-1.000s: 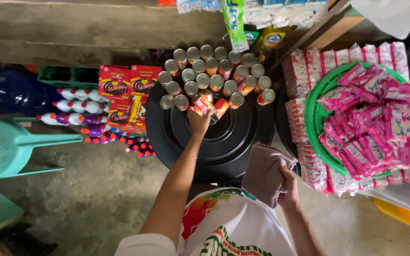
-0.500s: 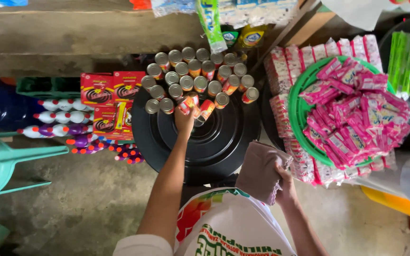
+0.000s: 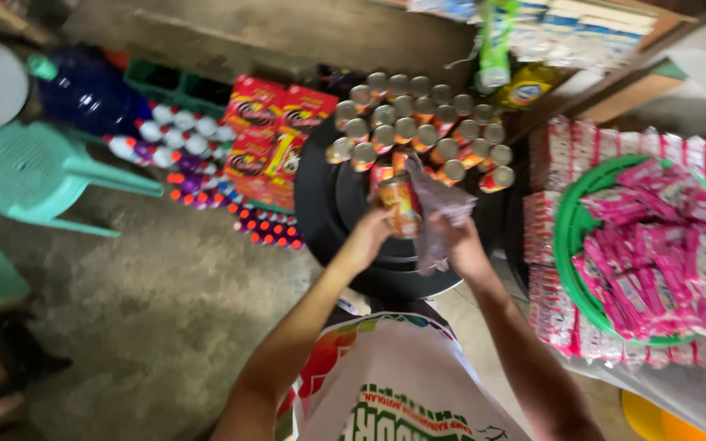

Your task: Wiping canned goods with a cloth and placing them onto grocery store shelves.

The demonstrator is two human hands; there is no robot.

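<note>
Concrete floor [image 3: 149, 327], blurred by motion. Black round tray [image 3: 345, 204] at centre carries cans [image 3: 418, 122] stacked on far half. Green basin [image 3: 569, 237] at right, heaped with pink sachets [image 3: 663, 253], right edge cut off. Left hand [image 3: 369, 237] fingers wrapped round orange can [image 3: 399, 206] above tray. Right hand [image 3: 461, 241] clutches grey cloth [image 3: 439, 208]; its fingers mostly hidden.

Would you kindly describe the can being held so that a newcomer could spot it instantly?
Find the round black tray with tins stacked along its far edge. Just nearer than that stack, the left hand holds one orange-labelled can against a greyish cloth: the only can lifted off the tray.
</note>
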